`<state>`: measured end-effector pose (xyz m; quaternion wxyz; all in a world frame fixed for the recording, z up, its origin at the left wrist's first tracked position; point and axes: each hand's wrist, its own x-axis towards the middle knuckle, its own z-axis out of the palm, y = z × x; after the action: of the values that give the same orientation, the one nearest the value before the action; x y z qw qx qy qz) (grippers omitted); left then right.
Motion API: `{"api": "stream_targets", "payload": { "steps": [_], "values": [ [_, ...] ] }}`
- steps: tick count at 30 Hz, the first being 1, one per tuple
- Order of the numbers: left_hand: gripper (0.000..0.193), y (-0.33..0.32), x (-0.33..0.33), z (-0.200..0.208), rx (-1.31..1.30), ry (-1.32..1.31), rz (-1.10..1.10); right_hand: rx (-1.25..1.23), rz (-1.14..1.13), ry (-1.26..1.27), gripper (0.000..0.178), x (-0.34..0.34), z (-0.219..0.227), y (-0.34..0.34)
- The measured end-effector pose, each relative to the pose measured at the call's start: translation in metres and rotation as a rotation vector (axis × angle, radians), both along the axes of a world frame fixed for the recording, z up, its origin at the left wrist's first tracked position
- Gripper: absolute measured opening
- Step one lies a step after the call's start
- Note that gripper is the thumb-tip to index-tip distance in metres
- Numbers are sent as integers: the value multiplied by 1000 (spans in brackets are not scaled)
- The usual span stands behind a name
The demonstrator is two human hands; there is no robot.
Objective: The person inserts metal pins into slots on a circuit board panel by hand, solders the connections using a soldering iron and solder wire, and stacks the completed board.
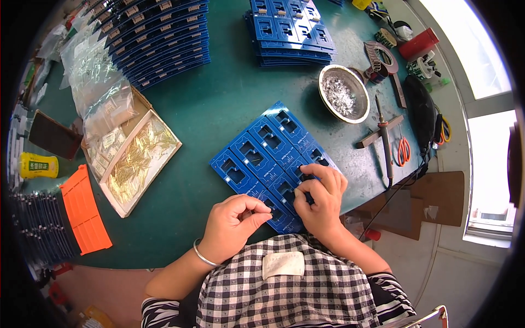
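A blue circuit board panel (pixel 257 158) with several square cut-outs lies turned at an angle on the green table, close to my body. My left hand (pixel 232 224) is over its near left part, thumb and forefinger pinched together; whatever may be between the tips is too small to make out. My right hand (pixel 322 199) rests at the panel's right side with fingers curled down onto it, and their tips hide any small part there. To the left, a white box (pixel 141 164) holds many thin gold-coloured metal pins.
Stacked blue boards (pixel 158 44) rise at the far left, and another stack (pixel 290 35) stands at the back. A metal bowl (pixel 344 94) of silvery scraps sits on the right, near a soldering iron (pixel 386 142) and red-handled scissors (pixel 403 152). An orange plastic tray (pixel 86 210) lies left.
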<state>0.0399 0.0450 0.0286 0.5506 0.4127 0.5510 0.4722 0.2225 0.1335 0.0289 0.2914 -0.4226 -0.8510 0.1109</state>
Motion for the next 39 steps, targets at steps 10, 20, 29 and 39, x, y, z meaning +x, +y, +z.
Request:
{"api": "stream_targets", "payload": {
  "steps": [10, 20, 29, 39],
  "values": [
    [6, 0, 0, 2, 8, 12, -4, 118, 93, -255, 13, -1, 15, -2],
    [8, -1, 5, -4, 63, -15, 62, 95, 237, -242, 23, 20, 12, 2],
    [8, -1, 5, -2, 55, -29, 77, 12, 335, -455, 68, 28, 21, -6],
    [10, 0, 5, 7, -21, -225, 96, -19, 332, -527, 77, 31, 26, -9]
  ]
}}
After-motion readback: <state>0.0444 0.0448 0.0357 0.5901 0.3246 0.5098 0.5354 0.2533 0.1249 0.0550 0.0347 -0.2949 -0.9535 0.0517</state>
